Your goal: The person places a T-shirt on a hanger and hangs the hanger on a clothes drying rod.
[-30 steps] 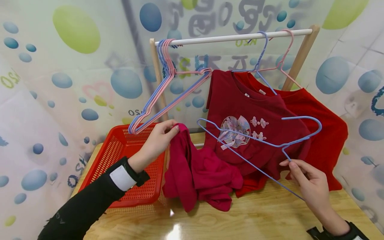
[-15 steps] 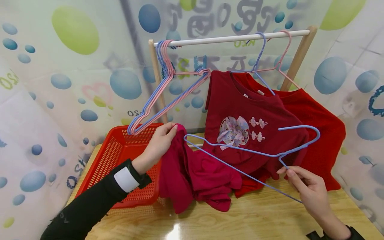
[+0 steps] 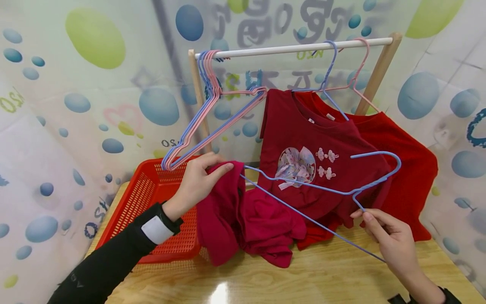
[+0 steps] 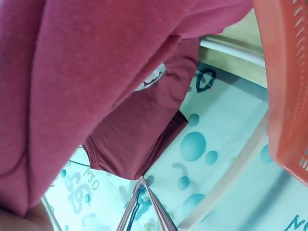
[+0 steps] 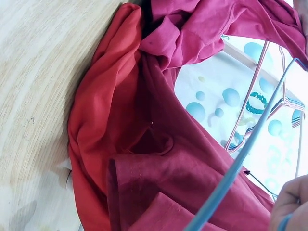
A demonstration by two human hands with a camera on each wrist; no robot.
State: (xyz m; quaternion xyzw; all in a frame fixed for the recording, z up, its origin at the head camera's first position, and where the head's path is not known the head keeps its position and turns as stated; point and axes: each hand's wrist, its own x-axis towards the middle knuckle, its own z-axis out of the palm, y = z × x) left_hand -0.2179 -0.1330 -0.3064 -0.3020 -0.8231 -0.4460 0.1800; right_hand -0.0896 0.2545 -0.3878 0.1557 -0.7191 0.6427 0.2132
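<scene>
My left hand (image 3: 197, 179) pinches the edge of a magenta garment (image 3: 222, 223) between thumb and fingers. Most of that garment lies bunched on the table. A light blue wire hanger (image 3: 322, 188) is gripped near its neck by my right hand (image 3: 391, 232), hook toward the right. The hanger's left end runs to the pinched edge, its tip hidden by the cloth. In the left wrist view the magenta cloth (image 4: 106, 57) fills the upper left. Across the right wrist view slants the hanger's wire (image 5: 245, 149).
Behind my hands a rack with a white rail (image 3: 265, 51) carries a dark red top (image 3: 281, 122) and a bright red garment (image 3: 410, 169) on hangers. Several bare hangers (image 3: 190, 139) hang at its left end. A red plastic basket (image 3: 125, 219) stands at left on the wooden table (image 3: 258, 287).
The hanger first shifts left and down, then its left end reaches the magenta garment's edge. My left hand has drawn that edge over the tip, with the thumb now on top of the cloth.
</scene>
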